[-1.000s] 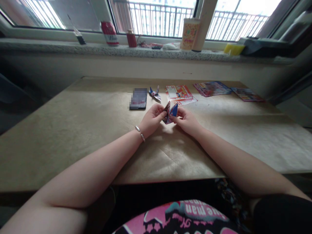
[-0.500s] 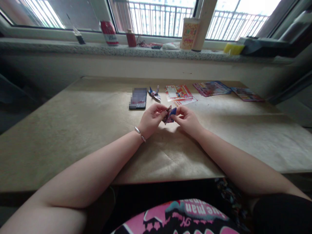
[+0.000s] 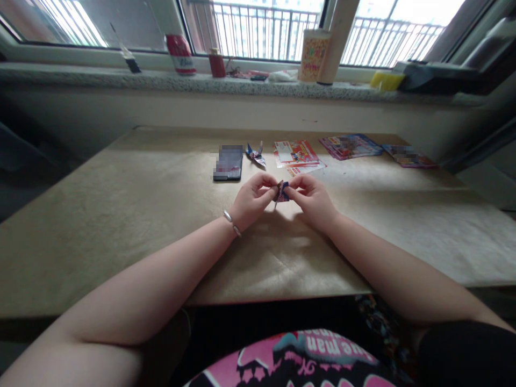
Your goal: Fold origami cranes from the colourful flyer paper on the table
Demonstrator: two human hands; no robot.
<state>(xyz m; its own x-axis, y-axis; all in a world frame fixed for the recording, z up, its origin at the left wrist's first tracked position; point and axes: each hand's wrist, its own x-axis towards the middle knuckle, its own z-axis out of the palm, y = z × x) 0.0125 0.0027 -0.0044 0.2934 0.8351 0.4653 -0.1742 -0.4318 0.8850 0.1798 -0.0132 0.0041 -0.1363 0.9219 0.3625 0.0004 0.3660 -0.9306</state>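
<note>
A: Start at the left. What comes first?

B: A red-and-white can (image 3: 180, 54) on the windowsill (image 3: 153, 82), beyond the phone (image 3: 230, 162) and left of it. The phone lies flat on the table (image 3: 100, 215); I'll place everything by that.

A: And then?

B: A silver bracelet (image 3: 228, 216) on the left arm (image 3: 177, 258), this side of the phone. Next the left hand (image 3: 252, 200), also this side of the phone and a little right of it.

A: Holding something?

B: Yes, pinched tight on the left part of a folded paper (image 3: 284, 192). Just right of the phone lies a folded figure (image 3: 256, 155) with points sticking up.

A: Where's the folded paper exactly?

B: Between both hands, right of the phone and this side of it. It shows dark blue; its creases are too small to read.

A: Farther right?

B: Red-and-white sheets (image 3: 297, 152), right of the phone past the figure. Then the right hand (image 3: 314, 200), right of the phone and this side of it, clamped on the paper's other part. Printed cards (image 3: 368, 146) lie well to the phone's right, and a smaller pile (image 3: 419, 160) farther still.
</note>
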